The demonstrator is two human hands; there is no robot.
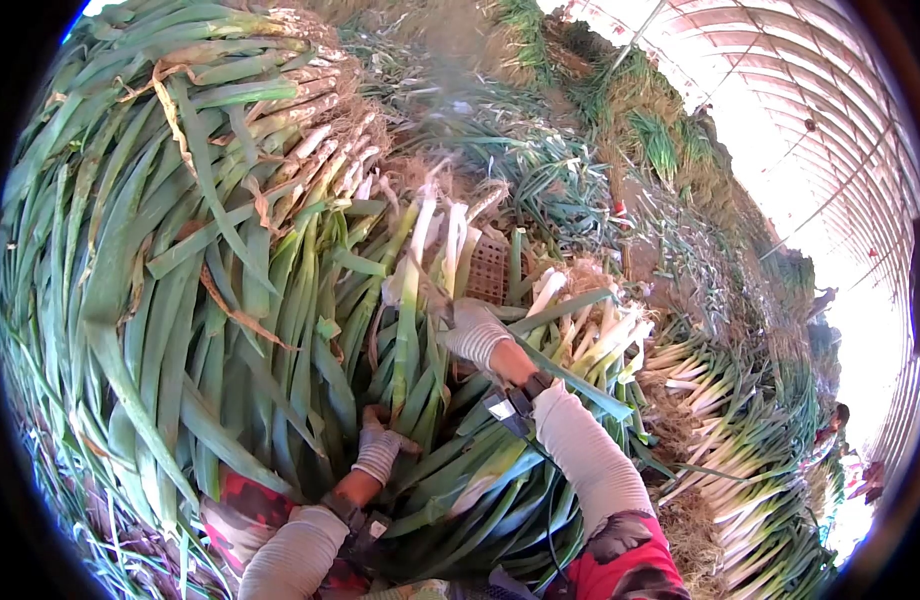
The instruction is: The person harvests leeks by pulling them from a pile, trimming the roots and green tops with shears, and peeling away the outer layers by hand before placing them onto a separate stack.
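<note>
White-stalked, green-leaved leek [410, 288] lies near left hand [378, 450] and right hand [474, 334], each grip unclear.

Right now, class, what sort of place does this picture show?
Probably a greenhouse or tunnel shed: a ribbed, arched roof lets in light, leek-like stalks lie heaped, and leaf scraps are strewn beyond.

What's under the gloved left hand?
Long green leaves show around the left hand, on both sides of it. What lies directly beneath the palm is covered by the hand itself, and the upper leaves hide whatever is deeper down.
</note>
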